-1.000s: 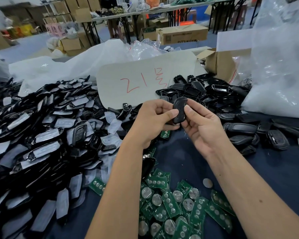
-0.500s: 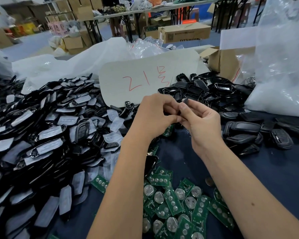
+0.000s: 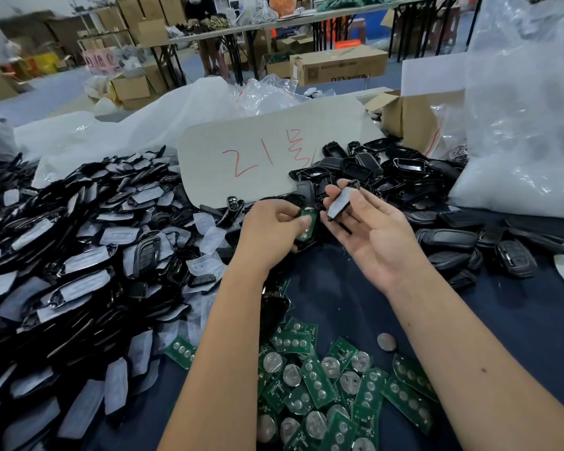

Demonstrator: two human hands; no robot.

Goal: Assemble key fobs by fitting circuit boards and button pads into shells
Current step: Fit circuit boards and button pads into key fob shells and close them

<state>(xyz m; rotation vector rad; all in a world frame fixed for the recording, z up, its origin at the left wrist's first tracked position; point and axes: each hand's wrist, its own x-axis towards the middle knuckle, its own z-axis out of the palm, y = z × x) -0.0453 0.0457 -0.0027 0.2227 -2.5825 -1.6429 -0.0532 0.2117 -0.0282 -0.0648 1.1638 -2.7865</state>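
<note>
My left hand (image 3: 271, 231) is curled round a black shell half (image 3: 306, 193) with a green circuit board (image 3: 308, 221) seated against it, thumb over the board's lower edge. My right hand (image 3: 376, 232) pinches the other shell half (image 3: 341, 203) between thumb and fingertips, its pale inner face turned toward me, the rest of the palm loose. The two parts sit just beside each other above the dark desk (image 3: 518, 320), not yet joined.

The main risk I see is misalignment. The board looks tilted in its shell rather than lying flat, though I cannot tell whether it is fully seated. If I press the halves together like that, the edge could catch, the clips could fail to latch, or the board could crack.

The right-hand hold is light and near one end of the part, so it could pivot or slip when I bring it across. A dropped piece would land among the loose circuit boards (image 3: 323, 385) below my wrists or roll into the heap of padded shells (image 3: 79, 255) on the left, where it would be hard to find again.

I also cannot tell whether the button pad faces the right way, and a reversed one would only show after closing.
</note>
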